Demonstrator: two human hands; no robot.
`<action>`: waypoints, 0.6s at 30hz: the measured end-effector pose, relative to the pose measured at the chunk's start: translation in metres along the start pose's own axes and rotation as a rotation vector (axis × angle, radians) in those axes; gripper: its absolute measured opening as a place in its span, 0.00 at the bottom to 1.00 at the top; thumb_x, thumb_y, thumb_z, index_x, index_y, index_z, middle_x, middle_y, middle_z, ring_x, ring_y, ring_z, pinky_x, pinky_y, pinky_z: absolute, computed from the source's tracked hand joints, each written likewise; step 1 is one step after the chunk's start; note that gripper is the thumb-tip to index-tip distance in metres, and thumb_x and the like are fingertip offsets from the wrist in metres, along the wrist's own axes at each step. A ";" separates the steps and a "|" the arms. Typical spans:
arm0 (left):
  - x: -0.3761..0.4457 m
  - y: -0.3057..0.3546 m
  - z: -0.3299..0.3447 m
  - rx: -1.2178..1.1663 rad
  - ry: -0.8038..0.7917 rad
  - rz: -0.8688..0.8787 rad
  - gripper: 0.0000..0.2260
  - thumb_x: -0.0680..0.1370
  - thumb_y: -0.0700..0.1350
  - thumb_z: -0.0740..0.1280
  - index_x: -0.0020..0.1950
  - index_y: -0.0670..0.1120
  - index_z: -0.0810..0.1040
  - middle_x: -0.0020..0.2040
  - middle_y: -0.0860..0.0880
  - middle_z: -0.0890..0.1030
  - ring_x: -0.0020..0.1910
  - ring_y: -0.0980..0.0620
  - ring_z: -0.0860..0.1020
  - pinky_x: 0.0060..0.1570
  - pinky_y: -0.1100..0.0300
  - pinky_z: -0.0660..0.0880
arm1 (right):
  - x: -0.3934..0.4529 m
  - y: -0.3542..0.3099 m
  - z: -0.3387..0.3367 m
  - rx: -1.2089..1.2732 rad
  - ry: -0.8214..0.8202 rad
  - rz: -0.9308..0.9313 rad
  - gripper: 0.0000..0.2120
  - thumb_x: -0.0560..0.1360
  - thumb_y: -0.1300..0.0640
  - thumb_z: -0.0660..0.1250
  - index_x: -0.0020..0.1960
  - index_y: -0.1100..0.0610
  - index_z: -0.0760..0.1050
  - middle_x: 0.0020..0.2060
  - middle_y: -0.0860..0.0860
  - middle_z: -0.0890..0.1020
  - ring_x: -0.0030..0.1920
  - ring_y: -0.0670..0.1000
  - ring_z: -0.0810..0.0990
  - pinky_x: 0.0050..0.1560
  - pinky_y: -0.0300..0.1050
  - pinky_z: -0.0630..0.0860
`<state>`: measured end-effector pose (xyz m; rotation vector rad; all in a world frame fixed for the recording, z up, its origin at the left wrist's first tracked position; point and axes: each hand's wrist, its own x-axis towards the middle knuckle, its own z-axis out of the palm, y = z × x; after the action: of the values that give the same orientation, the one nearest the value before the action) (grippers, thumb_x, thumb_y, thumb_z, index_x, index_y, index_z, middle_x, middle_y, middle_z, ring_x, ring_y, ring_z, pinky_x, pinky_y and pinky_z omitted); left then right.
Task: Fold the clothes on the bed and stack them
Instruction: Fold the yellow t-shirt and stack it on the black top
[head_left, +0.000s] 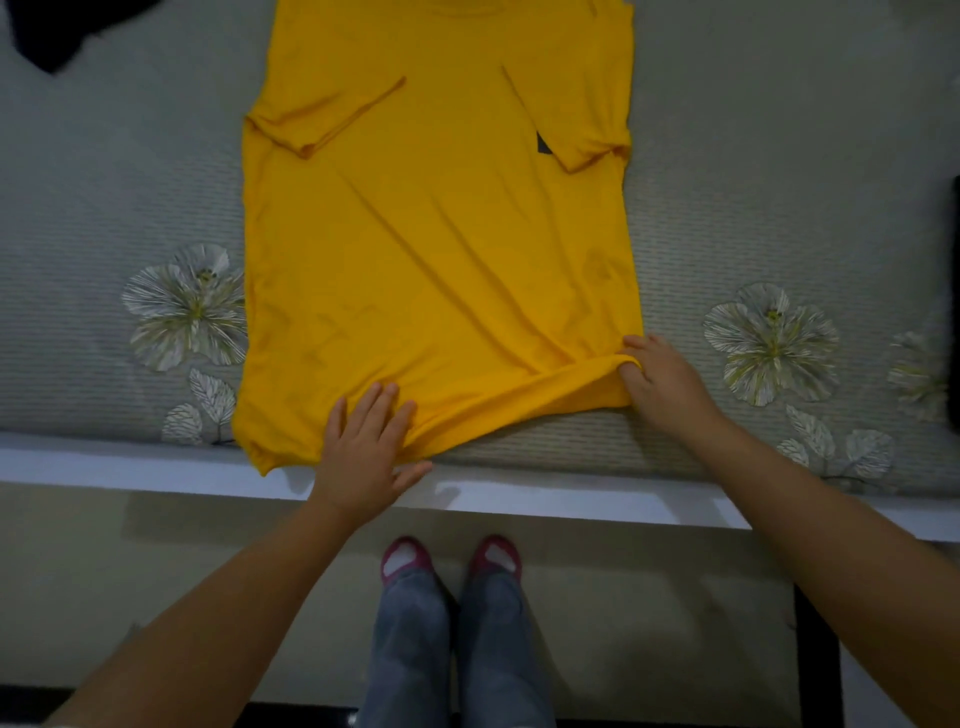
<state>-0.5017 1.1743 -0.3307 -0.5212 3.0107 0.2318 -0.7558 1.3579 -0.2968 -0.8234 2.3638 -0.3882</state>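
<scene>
Yellow T-shirt (436, 249) lay flat on the bed (130, 182), sleeves folded in; my right hand (662, 382) pinched its hem corner, left hand (363, 447) pressed open-fingered; I judged lifting both corners evenly best

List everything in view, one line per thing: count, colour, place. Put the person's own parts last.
T-shirt: one, yellow, spread flat mid-bed, both sleeves folded in, hem nearest the person.
Patch: one, dark, on the T-shirt beside its right sleeve.
Garment: one, black, top left corner of the bed, partly out of view.
Dark object: one, black, right edge of frame; cannot tell what it is.
Bedspread: one, grey-green with white flowers, under everything.
Bed edge: one, white, along the front.
Floor: pale, below the bed.
Slippers: two, pink, on the floor.
Jeans: blue-grey, on the person's legs.
Left hand: flat on the hem, fingers spread.
Right hand: grips the hem's right corner.
</scene>
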 end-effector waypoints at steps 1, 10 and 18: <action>0.000 -0.001 0.000 0.015 0.004 0.020 0.35 0.78 0.62 0.44 0.53 0.38 0.81 0.55 0.35 0.79 0.53 0.35 0.78 0.48 0.34 0.72 | 0.006 -0.005 0.000 -0.040 0.067 0.028 0.14 0.78 0.61 0.56 0.56 0.67 0.74 0.62 0.63 0.72 0.65 0.61 0.66 0.61 0.50 0.62; -0.009 -0.008 0.005 0.062 0.132 0.143 0.17 0.64 0.51 0.74 0.47 0.41 0.84 0.52 0.39 0.82 0.49 0.39 0.81 0.42 0.37 0.75 | 0.007 -0.020 0.007 -0.689 -0.236 -0.329 0.41 0.72 0.38 0.62 0.75 0.53 0.47 0.72 0.50 0.59 0.72 0.50 0.55 0.71 0.56 0.42; -0.006 -0.015 0.012 -0.151 0.377 0.129 0.11 0.72 0.40 0.57 0.38 0.42 0.78 0.40 0.39 0.83 0.42 0.42 0.82 0.44 0.42 0.77 | 0.010 -0.024 0.021 -0.594 -0.241 -0.190 0.38 0.72 0.35 0.59 0.74 0.53 0.52 0.63 0.55 0.72 0.60 0.55 0.73 0.53 0.47 0.70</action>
<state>-0.4907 1.1638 -0.3438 -0.4238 3.4184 0.4149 -0.7381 1.3321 -0.3066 -1.2856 2.1924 0.3476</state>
